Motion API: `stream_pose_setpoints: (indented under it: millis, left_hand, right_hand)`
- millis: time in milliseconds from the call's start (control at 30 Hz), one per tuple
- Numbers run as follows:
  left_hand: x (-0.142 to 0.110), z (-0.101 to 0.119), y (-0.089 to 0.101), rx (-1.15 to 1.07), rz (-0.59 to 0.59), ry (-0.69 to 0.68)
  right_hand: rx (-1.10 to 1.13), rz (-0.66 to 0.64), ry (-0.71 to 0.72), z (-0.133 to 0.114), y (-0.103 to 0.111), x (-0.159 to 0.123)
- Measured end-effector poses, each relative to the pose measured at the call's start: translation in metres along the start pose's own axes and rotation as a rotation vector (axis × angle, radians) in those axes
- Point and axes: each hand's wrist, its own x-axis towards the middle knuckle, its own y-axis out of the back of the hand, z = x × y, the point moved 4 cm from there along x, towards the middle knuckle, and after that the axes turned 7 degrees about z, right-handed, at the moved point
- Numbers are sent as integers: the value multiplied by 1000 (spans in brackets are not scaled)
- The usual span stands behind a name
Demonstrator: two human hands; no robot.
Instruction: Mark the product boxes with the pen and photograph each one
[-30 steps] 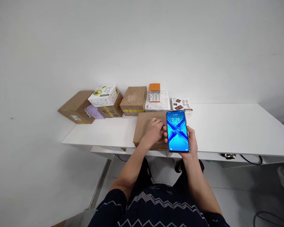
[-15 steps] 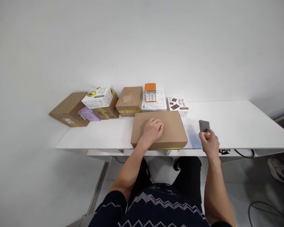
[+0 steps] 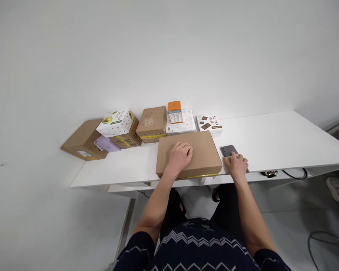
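Note:
A plain brown cardboard box (image 3: 200, 150) lies flat at the front of the white table, with a strip of yellow tape along its near lower edge. On its lid rests my left hand (image 3: 180, 156), fingers curled into a loose fist with nothing showing in it. Right of the box, a dark grey smartphone (image 3: 228, 150) lies on the table, back side up with its camera lenses at the far left corner. My right hand (image 3: 236, 165) is closed over the phone's near part and hides much of it.
Along the wall on the white table (image 3: 271, 139) stand a brown carton (image 3: 86, 139), a purple box (image 3: 109, 144), an avocado-print box (image 3: 115, 124) on a taped carton, a dotted carton (image 3: 151, 122), an orange box (image 3: 175, 112) on a white one, and a chocolate-print box (image 3: 209, 124).
My right hand has moved left towards the brown box and brought the smartphone from a raised, tilted pose down flat onto the table. My left hand stays on the box.

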Motion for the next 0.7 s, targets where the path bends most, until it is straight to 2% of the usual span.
stream_pose_setpoints:
  millis: [133, 233, 300, 367, 433, 500, 533, 600, 667, 700]
  left_hand:
    - [3, 2, -1, 9, -10, -7]
    - [4, 4, 9, -41, 27, -53]
    - [0, 0, 27, -104, 130, -69]
    - [-13, -16, 52, -143, 326, 1]
    - [-38, -43, 71, -158, 556, 205]
    - [-71, -77, 74, -284, 676, 512]
    - [-88, -92, 68, -418, 670, 675]
    - [-121, -109, 44, -730, 492, 946]
    - [-147, -109, 22, -941, 323, 1082]
    - [-158, -105, 17, -1008, 307, 1114]
  right_hand:
    - [32, 36, -16, -1, -4, -2]
    - [113, 42, -11, 1, 1, -3]
    - [255, 74, 3, 6, 12, -5]
    - [527, 44, 37, 12, 23, -12]
    - [869, -158, 99, 14, 30, -24]
    - [1108, -417, 161, 10, 33, -41]
    - [1154, -501, 189, 6, 34, -50]
    - [1147, -529, 252, -6, 34, -63]
    - [1111, -450, 329, -22, 35, -73]
    - [1105, -408, 363, -31, 36, -77]
